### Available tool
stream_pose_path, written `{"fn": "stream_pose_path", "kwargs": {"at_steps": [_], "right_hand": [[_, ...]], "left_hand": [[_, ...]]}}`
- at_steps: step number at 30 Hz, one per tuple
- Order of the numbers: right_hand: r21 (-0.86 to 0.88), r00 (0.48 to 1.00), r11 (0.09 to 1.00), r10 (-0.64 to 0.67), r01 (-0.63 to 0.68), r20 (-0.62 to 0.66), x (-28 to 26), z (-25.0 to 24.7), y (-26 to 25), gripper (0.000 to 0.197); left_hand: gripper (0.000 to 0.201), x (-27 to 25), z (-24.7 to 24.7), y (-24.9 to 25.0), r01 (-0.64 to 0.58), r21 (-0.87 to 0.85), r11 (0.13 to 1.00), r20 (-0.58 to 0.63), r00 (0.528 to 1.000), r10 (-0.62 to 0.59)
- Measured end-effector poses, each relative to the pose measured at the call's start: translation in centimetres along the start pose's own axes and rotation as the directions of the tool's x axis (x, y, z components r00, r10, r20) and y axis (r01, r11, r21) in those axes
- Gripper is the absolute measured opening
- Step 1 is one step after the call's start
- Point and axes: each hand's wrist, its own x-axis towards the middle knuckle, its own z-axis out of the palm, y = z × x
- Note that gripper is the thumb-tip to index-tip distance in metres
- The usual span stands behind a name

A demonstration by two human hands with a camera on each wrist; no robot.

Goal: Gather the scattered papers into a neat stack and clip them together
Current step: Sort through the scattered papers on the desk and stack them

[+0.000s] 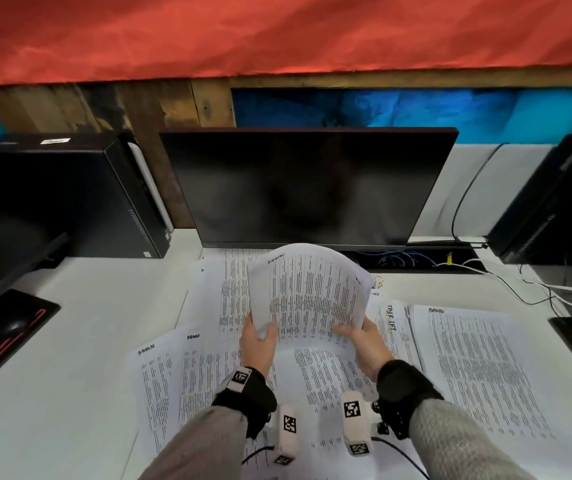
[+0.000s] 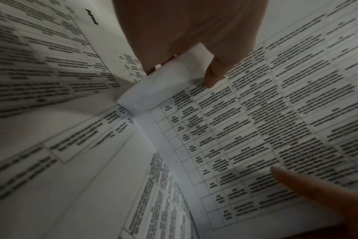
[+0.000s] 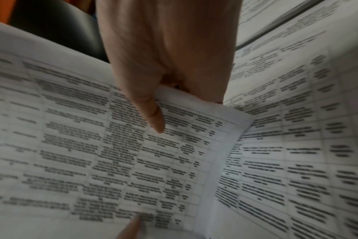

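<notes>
I hold a thin bundle of printed sheets (image 1: 307, 289) lifted off the desk, curved and leaning toward the monitor. My left hand (image 1: 259, 336) pinches its lower left corner, thumb on top. My right hand (image 1: 359, 336) grips the lower right corner the same way. In the left wrist view the held sheets (image 2: 255, 129) bend under the left hand (image 2: 194, 56), and the other hand's thumb shows at bottom right. In the right wrist view the right hand (image 3: 164, 97) pinches the held sheets (image 3: 112, 153). More loose papers (image 1: 478, 368) lie spread flat below. I see no clip.
A dark monitor (image 1: 307, 188) stands right behind the papers. Black computer towers (image 1: 70, 199) sit left and right. Cables (image 1: 534, 292) trail at the back right. A black and red mouse pad (image 1: 4, 330) lies at the left edge of the white desk (image 1: 80, 341).
</notes>
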Motion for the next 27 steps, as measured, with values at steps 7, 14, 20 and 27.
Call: {"fn": "stream_pose_path", "kwargs": {"at_steps": [7, 14, 20, 27], "right_hand": [[-0.219, 0.948, 0.966, -0.191, 0.136, -0.256, 0.2, 0.1, 1.3, 0.022], [-0.258, 0.873, 0.950, 0.028, -0.174, -0.486, -1.4, -12.9, -1.3, 0.013], [-0.295, 0.731, 0.853, 0.139, -0.431, -0.668, -4.4, -24.8, -0.1, 0.028], [-0.426, 0.556, 0.619, 0.021, -0.660, -0.831, -4.6, -24.6, -0.5, 0.057]], "left_hand": [[0.028, -0.1, -0.1, -0.2, 0.001, 0.008, 1.000, 0.039, 0.999, -0.001], [0.057, 0.5, 0.2, -1.6, 0.230, 0.661, 0.714, -0.007, 0.954, -0.301], [0.078, 0.5, 0.7, -1.3, 0.311, 0.652, 0.691, 0.038, 0.898, -0.439], [0.080, 1.3, 1.4, -2.5, 0.403, 0.575, 0.712, 0.035, 0.857, -0.514]]}}
